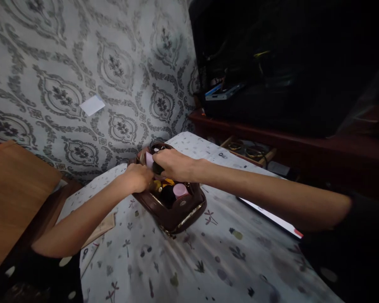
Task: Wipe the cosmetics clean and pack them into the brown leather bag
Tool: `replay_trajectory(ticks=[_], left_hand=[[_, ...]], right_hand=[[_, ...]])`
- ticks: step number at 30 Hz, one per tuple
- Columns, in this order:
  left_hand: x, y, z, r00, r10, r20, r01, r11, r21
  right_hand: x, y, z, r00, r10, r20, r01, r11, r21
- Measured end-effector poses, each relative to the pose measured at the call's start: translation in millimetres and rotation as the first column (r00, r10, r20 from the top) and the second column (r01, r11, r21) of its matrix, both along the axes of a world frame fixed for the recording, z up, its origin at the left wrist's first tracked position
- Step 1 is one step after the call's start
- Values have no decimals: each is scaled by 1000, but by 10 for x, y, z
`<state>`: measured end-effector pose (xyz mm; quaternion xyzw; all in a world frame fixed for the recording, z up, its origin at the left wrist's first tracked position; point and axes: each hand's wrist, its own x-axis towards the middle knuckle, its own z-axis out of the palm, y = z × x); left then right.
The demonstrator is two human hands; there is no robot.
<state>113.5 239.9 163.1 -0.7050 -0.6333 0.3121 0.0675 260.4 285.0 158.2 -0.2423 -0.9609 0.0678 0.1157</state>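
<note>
A brown bag point(177, 216) with gold zippers lies unzipped on the patterned cloth. Inside it show a pink round-topped item point(180, 191), a black item point(168, 196) and something yellow point(158, 185). My left hand point(139, 177) is at the bag's left rim, its fingers curled over the edge and partly hidden inside. Over the far part of the opening is my right hand point(169, 162), fingers closed and pointing down beside a pale pink piece point(149, 160). What either hand grips is too hidden to make out.
The patterned cloth point(208, 261) spreads under the bag. Beneath my right forearm lies a tablet-like device point(271, 216) with a lit screen. A beige flat item point(102, 227) is at left, near a wooden panel point(19, 198). An open drawer point(249, 151) sits below the large dark screen point(281, 67).
</note>
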Motion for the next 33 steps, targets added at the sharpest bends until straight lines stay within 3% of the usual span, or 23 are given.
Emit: replay_trajectory(ticks=[6, 12, 20, 25, 33], left_hand=[[105, -172, 167, 995, 38, -91, -30, 995, 90], [125, -254, 156, 999, 30, -42, -20, 974, 225], [102, -280, 244, 997, 71, -14, -68, 985, 159], [106, -289, 267, 997, 76, -15, -73, 987, 141], [81, -274, 264, 998, 57, -13, -55, 993, 104]], right_hand=[[-134, -13, 23, 991, 55, 122, -33, 984, -173], [-316, 26, -96, 982, 68, 179, -16, 961, -275], [-468, 91, -109, 975, 37, 220, 42, 938, -344], [-526, 130, -119, 987, 0, 160, 77, 876, -476], [-451, 118, -113, 991, -49, 121, 95, 908, -409]])
